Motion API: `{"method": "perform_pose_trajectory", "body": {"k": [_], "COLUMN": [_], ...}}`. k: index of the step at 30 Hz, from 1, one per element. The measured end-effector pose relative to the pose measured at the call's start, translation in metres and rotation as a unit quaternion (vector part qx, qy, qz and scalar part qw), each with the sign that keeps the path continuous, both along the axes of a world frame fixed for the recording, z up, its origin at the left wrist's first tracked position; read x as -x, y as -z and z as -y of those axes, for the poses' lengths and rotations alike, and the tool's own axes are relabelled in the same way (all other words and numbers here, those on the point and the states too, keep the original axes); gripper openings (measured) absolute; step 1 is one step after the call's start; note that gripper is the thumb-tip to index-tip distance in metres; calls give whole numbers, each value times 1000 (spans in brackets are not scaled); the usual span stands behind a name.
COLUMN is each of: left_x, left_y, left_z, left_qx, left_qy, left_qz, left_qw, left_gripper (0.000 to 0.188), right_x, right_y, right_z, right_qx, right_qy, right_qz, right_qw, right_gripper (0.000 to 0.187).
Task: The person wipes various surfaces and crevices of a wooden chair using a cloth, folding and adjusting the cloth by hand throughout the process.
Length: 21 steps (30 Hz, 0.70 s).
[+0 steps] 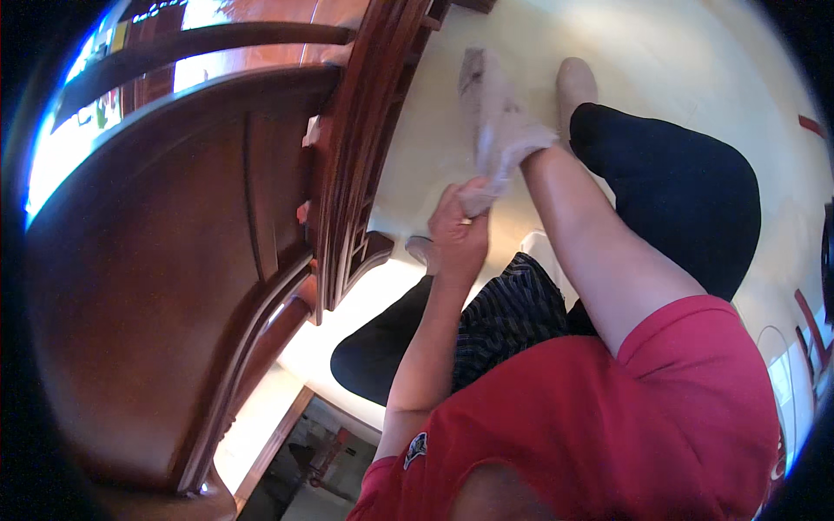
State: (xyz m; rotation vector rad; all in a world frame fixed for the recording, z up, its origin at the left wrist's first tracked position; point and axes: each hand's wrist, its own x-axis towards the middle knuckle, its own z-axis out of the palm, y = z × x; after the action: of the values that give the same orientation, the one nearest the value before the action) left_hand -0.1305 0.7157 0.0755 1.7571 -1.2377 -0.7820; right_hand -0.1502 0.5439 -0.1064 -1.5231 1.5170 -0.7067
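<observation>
A pale grey, fuzzy cloth [499, 122] is blurred by motion in front of me, beside the dark wooden furniture. My left hand [460, 227] is closed on its lower end, and a ring shows on one finger. Toward the far side, the cloth covers my right hand, whose wrist [540, 165] comes out at the cloth's edge. The fingers of that hand are hidden, and I cannot tell whether the cloth is a glove or a loose rag around it. The cloth's upper part reaches up beside the wooden post.
A large brown wooden panel [165, 260] with a curved top rail [217, 36] and a moulded post [347, 156] fills the left. Beneath me are black-trousered legs [686, 191], a dark striped cloth [508, 317], and a beige shoe [577, 82] on the pale floor [686, 61].
</observation>
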Motion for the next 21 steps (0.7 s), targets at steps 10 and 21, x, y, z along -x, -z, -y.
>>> {"method": "perform_pose_trajectory", "body": {"k": [10, 21], "left_x": [22, -27], "left_y": [0, 7], "left_z": [15, 4], "left_qx": [-17, -62], "left_qy": [30, -47], "left_qz": [-6, 79], "left_qw": [999, 994], "left_gripper": [32, 23], "right_x": [0, -50], "right_y": [-42, -84], "right_z": [74, 67], "right_qx": [107, 180], "right_qy": [-186, -406], "right_qz": [-94, -102], "right_qw": [972, 890], "right_gripper": [22, 21]}}
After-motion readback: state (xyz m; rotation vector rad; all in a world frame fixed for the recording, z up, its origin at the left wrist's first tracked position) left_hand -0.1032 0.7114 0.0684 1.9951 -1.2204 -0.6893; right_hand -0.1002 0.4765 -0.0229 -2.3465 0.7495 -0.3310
